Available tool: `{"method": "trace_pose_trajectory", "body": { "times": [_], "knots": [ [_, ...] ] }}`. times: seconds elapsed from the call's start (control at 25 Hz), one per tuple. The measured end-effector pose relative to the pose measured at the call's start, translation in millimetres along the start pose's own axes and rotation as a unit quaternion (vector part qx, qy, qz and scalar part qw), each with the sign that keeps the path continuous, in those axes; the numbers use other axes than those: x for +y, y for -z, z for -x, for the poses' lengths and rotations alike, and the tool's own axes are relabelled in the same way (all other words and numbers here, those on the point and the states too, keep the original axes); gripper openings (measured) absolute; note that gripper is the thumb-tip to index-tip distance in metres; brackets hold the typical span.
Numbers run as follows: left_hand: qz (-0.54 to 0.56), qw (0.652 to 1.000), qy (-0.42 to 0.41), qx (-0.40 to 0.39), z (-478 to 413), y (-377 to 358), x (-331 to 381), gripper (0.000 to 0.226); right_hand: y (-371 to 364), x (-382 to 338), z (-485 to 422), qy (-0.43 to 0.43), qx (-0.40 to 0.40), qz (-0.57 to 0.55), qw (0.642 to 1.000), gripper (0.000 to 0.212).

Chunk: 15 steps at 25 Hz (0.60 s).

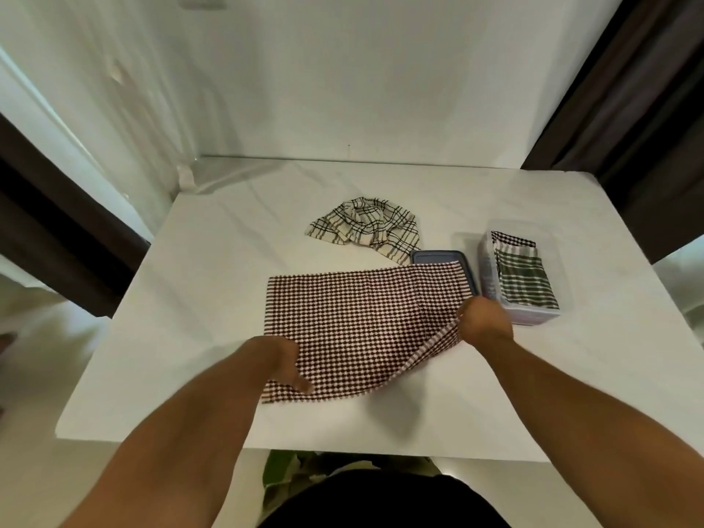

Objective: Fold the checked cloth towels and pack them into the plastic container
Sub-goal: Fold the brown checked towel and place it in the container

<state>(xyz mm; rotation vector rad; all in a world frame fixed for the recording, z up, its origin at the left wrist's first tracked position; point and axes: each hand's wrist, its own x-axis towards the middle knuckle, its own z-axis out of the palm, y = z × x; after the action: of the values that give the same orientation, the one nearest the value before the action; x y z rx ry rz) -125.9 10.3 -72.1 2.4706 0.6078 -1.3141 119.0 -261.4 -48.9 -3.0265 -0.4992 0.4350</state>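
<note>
A person's two bare arms reach over a white table (pixel 190 299). A maroon checked towel (pixel 362 318) lies spread at the middle of the table. The left hand (pixel 284 358) pinches its near left edge against the table. The right hand (pixel 485 322) grasps the near right corner and lifts it off the surface. The towel's far right corner overlaps a blue-grey lid (pixel 438 257). Just right of the lid stands a clear plastic container (pixel 533 317), holding a folded green striped towel (pixel 524 280) and a dark checked towel (pixel 512 238) behind it. Farther back lies a crumpled cream towel (pixel 364 226) with black lines.
</note>
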Motion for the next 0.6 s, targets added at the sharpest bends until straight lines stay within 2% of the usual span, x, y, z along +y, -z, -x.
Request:
{"method": "trace_pose_trajectory", "body": {
  "times": [0.08,0.16,0.24,0.28,0.36,0.4,0.44,0.52,0.56,0.6],
  "knots": [
    [0.046,0.998,0.007,0.041,-0.6,6.3,0.5,0.083,-3.6,-16.8,2.1,-0.014,0.010,-0.078,0.997,0.027],
    [-0.002,0.994,0.005,0.108,-2.0,15.5,0.2,0.063,-6.2,-31.3,5.7,0.023,0.037,-0.126,0.991,0.029],
    [-0.013,0.988,-0.004,0.154,-4.3,23.1,0.5,0.041,-9.9,-45.8,5.6,0.098,0.064,-0.171,0.978,0.030],
    [0.025,0.985,-0.006,0.172,-5.9,26.7,1.6,0.035,-11.3,-53.7,6.2,0.137,0.069,-0.192,0.969,0.029],
    [0.186,0.960,-0.004,0.207,-13.7,34.8,3.0,0.031,-10.0,-76.4,7.8,0.208,0.070,-0.223,0.950,0.030],
    [0.295,0.931,-0.005,0.216,-18.8,41.2,4.5,0.034,-8.2,-90.8,9.2,0.249,0.073,-0.227,0.939,0.028],
    [0.419,0.886,-0.003,0.200,-17.5,49.7,9.7,0.042,-5.1,-106.1,14.2,0.295,0.076,-0.219,0.927,0.026],
    [0.655,0.750,-0.018,0.088,-18.9,67.8,12.8,0.065,-1.8,-138.2,29.5,0.393,0.070,-0.189,0.897,0.020],
    [0.729,0.683,-0.045,0.019,-19.8,75.1,10.5,0.077,-2.5,-152.3,39.5,0.442,0.059,-0.171,0.879,0.017],
    [0.770,0.634,-0.069,-0.034,-18.9,81.4,8.1,0.087,-4.8,-163.0,50.8,0.490,0.050,-0.147,0.858,0.015]
  ]
}}
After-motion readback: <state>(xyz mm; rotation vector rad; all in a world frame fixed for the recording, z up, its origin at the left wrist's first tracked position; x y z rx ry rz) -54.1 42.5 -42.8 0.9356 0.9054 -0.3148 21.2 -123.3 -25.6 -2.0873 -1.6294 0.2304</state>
